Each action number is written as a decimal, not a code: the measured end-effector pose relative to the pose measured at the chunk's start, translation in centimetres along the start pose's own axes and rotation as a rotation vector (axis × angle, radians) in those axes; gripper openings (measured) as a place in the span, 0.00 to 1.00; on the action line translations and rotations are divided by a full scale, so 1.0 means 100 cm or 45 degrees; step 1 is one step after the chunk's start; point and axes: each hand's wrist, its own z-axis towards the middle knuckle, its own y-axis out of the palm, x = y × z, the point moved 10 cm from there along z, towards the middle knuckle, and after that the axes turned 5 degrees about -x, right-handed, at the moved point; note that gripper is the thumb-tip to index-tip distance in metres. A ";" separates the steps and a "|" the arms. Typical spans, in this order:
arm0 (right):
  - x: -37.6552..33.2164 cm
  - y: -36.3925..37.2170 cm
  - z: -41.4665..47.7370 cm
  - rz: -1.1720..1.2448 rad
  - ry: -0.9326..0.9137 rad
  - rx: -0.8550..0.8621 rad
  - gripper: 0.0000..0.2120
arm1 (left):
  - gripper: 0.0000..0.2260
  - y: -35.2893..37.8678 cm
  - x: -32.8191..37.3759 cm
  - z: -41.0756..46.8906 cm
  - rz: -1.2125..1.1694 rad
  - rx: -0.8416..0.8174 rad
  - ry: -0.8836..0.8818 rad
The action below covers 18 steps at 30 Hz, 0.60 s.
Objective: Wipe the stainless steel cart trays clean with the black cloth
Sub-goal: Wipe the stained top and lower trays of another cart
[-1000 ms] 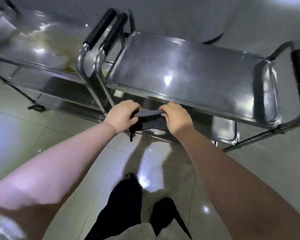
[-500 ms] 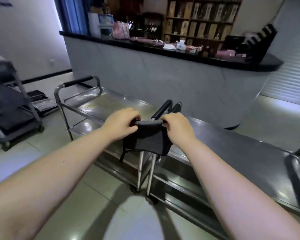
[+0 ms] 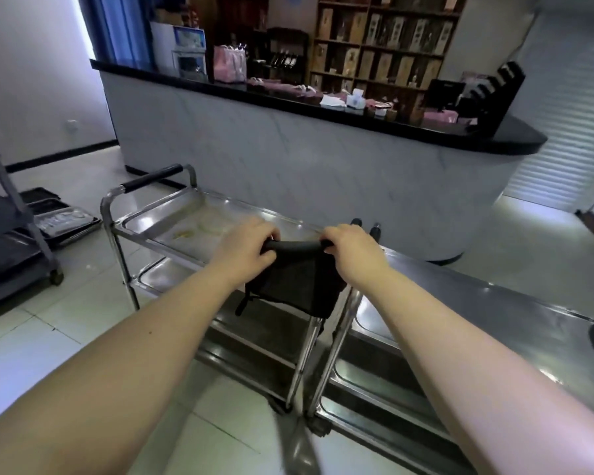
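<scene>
We hold the black cloth point(image 3: 297, 282) hanging in mid-air, with the left hand point(image 3: 246, 250) and right hand point(image 3: 352, 253) each curled tight round a top corner. Its loose tail point(image 3: 241, 306) at seven o'clock could snag the cart uprights point(image 3: 302, 354). Pressing on the stained tray point(image 3: 158, 221) at ten o'clock may send it rolling away.

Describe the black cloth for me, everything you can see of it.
The cloth is black, soft-looking fabric. Its top edge is stretched between the left hand and right hand, which grip its corners; the rest hangs limp below, a thin strip dangling at its lower left. It is held up in the air before the carts.
</scene>
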 end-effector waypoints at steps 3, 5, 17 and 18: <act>0.015 0.001 0.019 -0.056 0.068 -0.001 0.06 | 0.08 0.015 -0.009 0.030 -0.044 -0.038 0.054; 0.032 0.000 0.033 -0.092 0.069 -0.013 0.06 | 0.09 0.023 -0.012 0.056 -0.052 -0.041 0.102; 0.119 -0.058 0.180 -0.050 0.128 0.156 0.08 | 0.08 -0.004 -0.033 0.232 0.079 0.114 0.304; 0.121 -0.062 0.194 -0.049 0.140 0.184 0.08 | 0.08 -0.009 -0.040 0.245 0.070 0.143 0.319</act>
